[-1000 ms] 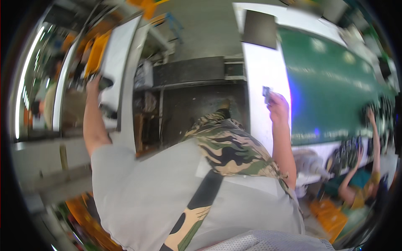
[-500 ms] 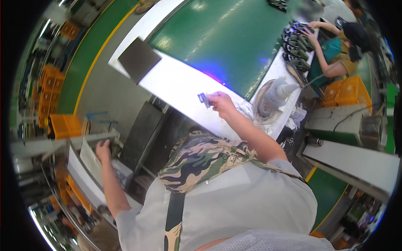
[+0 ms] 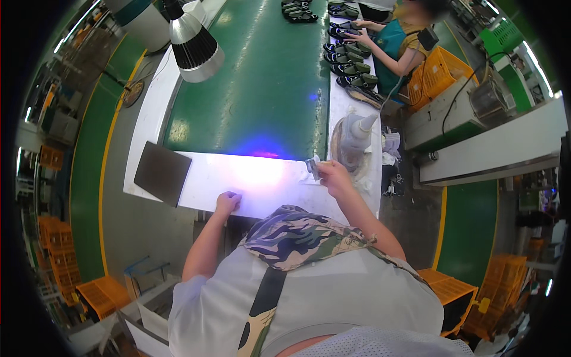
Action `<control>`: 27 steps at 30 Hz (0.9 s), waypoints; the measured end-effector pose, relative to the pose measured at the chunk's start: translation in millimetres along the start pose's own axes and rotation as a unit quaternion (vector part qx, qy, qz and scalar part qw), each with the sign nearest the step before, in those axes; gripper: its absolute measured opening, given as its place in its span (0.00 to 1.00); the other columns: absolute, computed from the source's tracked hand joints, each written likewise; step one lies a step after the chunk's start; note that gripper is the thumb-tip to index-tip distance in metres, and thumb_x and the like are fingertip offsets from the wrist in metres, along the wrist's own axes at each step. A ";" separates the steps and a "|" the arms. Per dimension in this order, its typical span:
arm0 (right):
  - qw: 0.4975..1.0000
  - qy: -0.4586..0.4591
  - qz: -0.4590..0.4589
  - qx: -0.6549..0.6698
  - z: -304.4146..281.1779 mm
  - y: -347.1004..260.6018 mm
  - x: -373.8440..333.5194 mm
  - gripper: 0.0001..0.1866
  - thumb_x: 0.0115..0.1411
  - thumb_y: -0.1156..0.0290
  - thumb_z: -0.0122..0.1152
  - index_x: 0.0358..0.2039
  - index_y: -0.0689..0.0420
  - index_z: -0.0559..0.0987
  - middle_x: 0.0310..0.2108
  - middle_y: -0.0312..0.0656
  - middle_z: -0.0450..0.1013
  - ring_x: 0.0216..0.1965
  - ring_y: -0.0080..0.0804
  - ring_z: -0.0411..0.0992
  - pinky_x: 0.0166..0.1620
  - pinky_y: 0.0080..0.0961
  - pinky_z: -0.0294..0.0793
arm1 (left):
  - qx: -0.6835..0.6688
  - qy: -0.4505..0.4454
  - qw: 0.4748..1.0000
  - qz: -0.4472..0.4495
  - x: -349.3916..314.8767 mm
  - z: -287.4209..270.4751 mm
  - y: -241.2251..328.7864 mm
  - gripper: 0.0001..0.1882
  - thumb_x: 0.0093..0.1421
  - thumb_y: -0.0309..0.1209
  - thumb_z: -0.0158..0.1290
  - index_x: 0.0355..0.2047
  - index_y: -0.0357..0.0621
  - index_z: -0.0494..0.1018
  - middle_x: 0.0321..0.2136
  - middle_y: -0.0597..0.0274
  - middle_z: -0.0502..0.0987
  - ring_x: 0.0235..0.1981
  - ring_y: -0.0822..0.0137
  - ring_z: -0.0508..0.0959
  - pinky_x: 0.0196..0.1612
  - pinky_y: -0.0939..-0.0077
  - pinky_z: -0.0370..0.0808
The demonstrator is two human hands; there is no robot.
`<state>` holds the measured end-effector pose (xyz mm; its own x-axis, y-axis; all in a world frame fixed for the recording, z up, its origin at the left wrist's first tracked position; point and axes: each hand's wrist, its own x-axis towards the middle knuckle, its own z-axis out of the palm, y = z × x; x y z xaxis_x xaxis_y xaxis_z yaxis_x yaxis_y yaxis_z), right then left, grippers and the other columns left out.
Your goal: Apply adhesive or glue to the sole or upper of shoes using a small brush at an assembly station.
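Note:
My right hand (image 3: 335, 178) is raised over the right part of the white table ledge (image 3: 205, 197). Its fingers pinch a small flat grey-and-white piece (image 3: 312, 168), whose kind I cannot make out. At the ledge's front edge, my left hand (image 3: 228, 203) has its fingers curled; whether anything is inside them is hidden. Left of that hand lies a dark brown square board (image 3: 162, 173), tilted across the ledge. A translucent squeeze bottle (image 3: 357, 134) with a pointed nozzle stands in a round holder just beyond my right hand.
A green conveyor belt (image 3: 250, 89) runs away behind the ledge, where a bright light glows. Dark sandals (image 3: 348, 55) line its right side, and a co-worker's hands (image 3: 358, 33) touch them. A metal lamp (image 3: 196, 53) hangs at left. Orange crates (image 3: 102, 296) stand around.
My left hand has come from beside the grey-white bin at lower left to the ledge's front edge. My view has turned; the right hand still holds the small grey-and-white piece.

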<state>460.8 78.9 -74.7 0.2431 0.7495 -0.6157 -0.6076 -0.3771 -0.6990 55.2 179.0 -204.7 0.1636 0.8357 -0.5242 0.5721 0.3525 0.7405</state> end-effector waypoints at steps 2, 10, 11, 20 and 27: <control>1.000 0.020 -0.011 0.012 2.0 1.3 -7.8 0.11 0.54 0.69 0.68 0.32 0.48 0.72 0.28 0.30 0.75 0.27 0.22 0.70 0.29 0.25 0.62 | -0.042 -0.104 0.992 -0.052 12.2 -0.8 4.5 0.14 0.57 0.37 0.59 0.25 0.37 0.75 0.21 0.54 0.79 0.17 0.67 0.78 0.20 0.73 0.75; 0.991 0.087 -0.040 0.098 -4.8 17.8 -22.4 0.10 0.54 0.69 0.67 0.33 0.47 0.73 0.25 0.28 0.75 0.24 0.20 0.70 0.26 0.24 0.63 | -0.054 -0.208 0.966 -0.146 30.5 -17.1 30.9 0.19 0.61 0.44 0.55 0.26 0.38 0.73 0.19 0.53 0.78 0.18 0.58 0.81 0.19 0.69 0.78; 0.990 0.086 -0.041 0.106 -2.5 19.6 -23.1 0.08 0.55 0.68 0.66 0.32 0.47 0.74 0.26 0.28 0.75 0.25 0.20 0.70 0.27 0.25 0.63 | -0.051 -0.208 0.966 -0.144 31.7 -20.3 30.7 0.19 0.61 0.44 0.55 0.26 0.38 0.73 0.19 0.53 0.78 0.18 0.58 0.81 0.19 0.69 0.78; 0.993 0.047 -0.036 0.101 23.6 25.5 -13.2 0.08 0.56 0.69 0.66 0.31 0.48 0.73 0.26 0.30 0.75 0.25 0.21 0.70 0.26 0.24 0.63 | -0.087 -0.225 0.958 -0.154 28.7 -18.8 34.1 0.17 0.63 0.41 0.54 0.27 0.38 0.73 0.20 0.53 0.78 0.17 0.60 0.79 0.17 0.71 0.75; 0.996 0.032 -0.020 0.080 24.8 27.7 -1.3 0.08 0.57 0.68 0.66 0.29 0.49 0.72 0.25 0.31 0.75 0.24 0.22 0.69 0.26 0.24 0.63 | -0.114 -0.199 0.962 -0.151 28.2 -15.4 26.8 0.17 0.63 0.40 0.54 0.26 0.39 0.72 0.19 0.53 0.77 0.15 0.62 0.77 0.15 0.72 0.72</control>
<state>425.0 81.0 -84.3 0.3148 0.7236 -0.6142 -0.7073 -0.2526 -0.6602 62.7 218.6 -193.1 0.3385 0.4696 -0.8154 0.4579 0.6748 0.5787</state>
